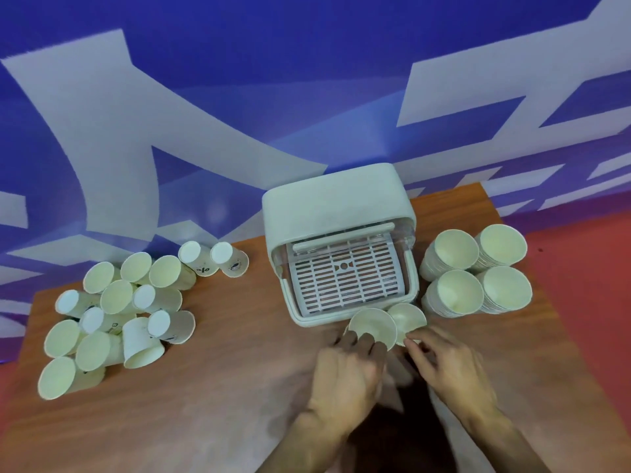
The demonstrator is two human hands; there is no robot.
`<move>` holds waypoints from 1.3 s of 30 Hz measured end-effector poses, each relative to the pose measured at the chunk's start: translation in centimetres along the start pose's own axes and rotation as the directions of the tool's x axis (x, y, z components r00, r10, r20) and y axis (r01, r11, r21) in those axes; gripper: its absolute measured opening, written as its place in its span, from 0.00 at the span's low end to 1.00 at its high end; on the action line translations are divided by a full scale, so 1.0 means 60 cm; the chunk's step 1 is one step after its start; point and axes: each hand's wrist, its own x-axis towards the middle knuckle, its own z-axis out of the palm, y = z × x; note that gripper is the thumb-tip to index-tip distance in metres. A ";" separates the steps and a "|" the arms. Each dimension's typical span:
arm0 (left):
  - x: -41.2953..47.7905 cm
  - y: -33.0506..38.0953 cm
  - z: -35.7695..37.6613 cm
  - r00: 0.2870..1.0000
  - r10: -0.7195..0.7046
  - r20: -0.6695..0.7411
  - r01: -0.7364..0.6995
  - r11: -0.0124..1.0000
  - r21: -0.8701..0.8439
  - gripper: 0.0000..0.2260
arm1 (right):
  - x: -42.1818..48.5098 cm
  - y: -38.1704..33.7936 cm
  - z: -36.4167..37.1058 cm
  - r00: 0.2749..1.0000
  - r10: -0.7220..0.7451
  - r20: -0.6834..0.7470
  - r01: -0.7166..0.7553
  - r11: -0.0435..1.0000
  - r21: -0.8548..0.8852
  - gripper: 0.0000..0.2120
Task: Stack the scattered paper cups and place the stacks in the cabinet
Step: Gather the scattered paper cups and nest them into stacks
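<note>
Cups (pixel 116 297) are seen scattered at left, four stacks (pixel 457 291) are built beside the open, empty cabinet (pixel 334 199), and one cup apiece is gripped by left hand (pixel 345 373) and right hand (pixel 447 370) before it.

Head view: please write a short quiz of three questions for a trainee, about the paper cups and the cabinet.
1. True or false: the cup stacks stand to the right of the cabinet.
2. How many cup stacks stand there? A: two. B: four. C: six.
3. Fill in: the left hand holds a paper ____ in front of the cabinet.

Key: 1 true; 2 B; 3 cup.
</note>
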 end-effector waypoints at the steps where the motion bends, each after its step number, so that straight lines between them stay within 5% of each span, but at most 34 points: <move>1: -0.001 0.000 0.004 1.000 -0.007 0.010 0.007 1.000 -0.002 0.06 | -0.003 0.002 0.003 1.000 -0.005 0.005 0.005 1.000 -0.001 0.04; 9: 0.025 -0.040 0.075 0.968 -0.110 0.227 0.124 0.991 -0.044 0.05 | -0.004 -0.001 0.007 1.000 -0.016 0.024 0.017 1.000 -0.020 0.02; 14: 0.022 -0.040 0.074 0.953 -0.031 0.301 0.081 0.984 -0.157 0.08 | -0.008 -0.021 -0.005 0.995 0.061 0.084 -0.050 0.991 -0.126 0.04; 17: 0.006 -0.038 0.059 0.971 -0.007 0.240 0.035 0.993 -0.111 0.12 | -0.008 -0.058 -0.020 1.000 0.028 0.015 -0.023 0.967 -0.253 0.04; 20: -0.034 -0.062 0.032 0.996 -0.045 0.076 0.052 0.994 -0.099 0.07 | -0.008 -0.130 -0.020 0.976 -0.126 -0.178 0.082 0.968 -0.237 0.11; 23: -0.102 -0.129 0.001 0.981 -0.178 -0.073 0.161 0.967 -0.196 0.05 | -0.010 -0.218 0.031 0.945 -0.314 -0.091 0.296 0.939 -0.174 0.16; 29: -0.311 -0.355 -0.023 0.852 -0.517 -0.081 0.496 0.847 -0.192 0.06 | 0.005 -0.409 0.214 0.771 -0.591 0.237 0.620 0.782 -0.069 0.09; 33: -0.444 -0.503 -0.052 0.659 -0.737 -0.151 0.716 0.676 -0.174 0.07 | 0.017 -0.568 0.333 0.630 -0.693 0.352 0.746 0.665 -0.027 0.06; 39: -0.524 -0.659 -0.055 0.578 -0.808 -0.115 0.801 0.589 -0.111 0.11 | 0.050 -0.739 0.484 0.552 -0.721 0.419 0.814 0.575 -0.083 0.07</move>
